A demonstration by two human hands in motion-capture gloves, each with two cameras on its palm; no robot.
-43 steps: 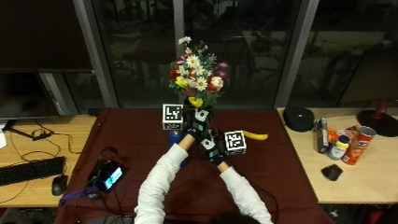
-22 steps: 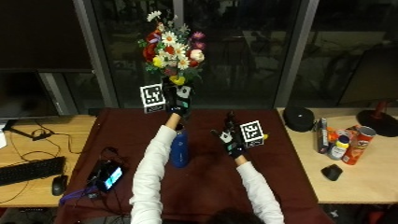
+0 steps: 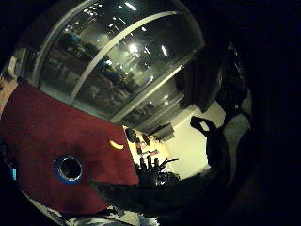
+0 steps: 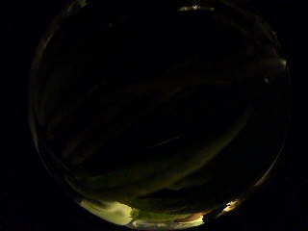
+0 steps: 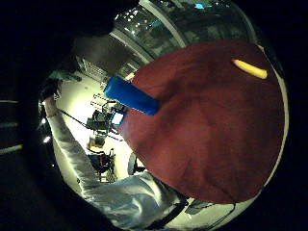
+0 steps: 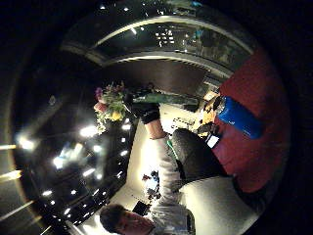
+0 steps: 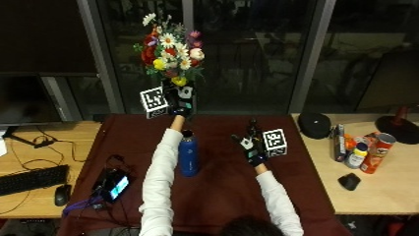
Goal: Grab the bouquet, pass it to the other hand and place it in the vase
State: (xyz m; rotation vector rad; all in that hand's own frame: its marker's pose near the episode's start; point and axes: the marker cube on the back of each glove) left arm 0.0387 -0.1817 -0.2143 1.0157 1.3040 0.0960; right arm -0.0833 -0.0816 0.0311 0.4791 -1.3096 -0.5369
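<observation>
Your left hand [image 7: 179, 101] is raised well above the far edge of the dark red cloth-covered table [image 7: 223, 191], its fingers curled round the stems of the mixed bouquet of white, red, yellow and pink flowers [image 7: 169, 51] — the blooms stand upright above the glove, against the dark window. The left thumb side palm view is filled by dark green stems, close against the palm. Your right hand [image 7: 252, 146] hovers over the middle of the red table, to the right of the vase and apart from it, fingers straight and slightly spread, holding nothing. The tall blue cylindrical vase [image 7: 189, 153] stands upright on the table just beside your left forearm, its round mouth open and vacant in the left little finger side palm view [image 3: 69, 168]. The right thumb side palm view shows the bouquet [image 6: 111, 105] held aloft, well apart from the vase [image 6: 239, 117]. A yellow banana [image 5: 250, 69] lies on the red cloth — away from the vase. A black keyboard [image 7: 31, 179] and mouse [image 7: 62, 194] lie on the wooden desk at the left; a red snack tube [image 7: 376, 153] and bottles stand on the right.
</observation>
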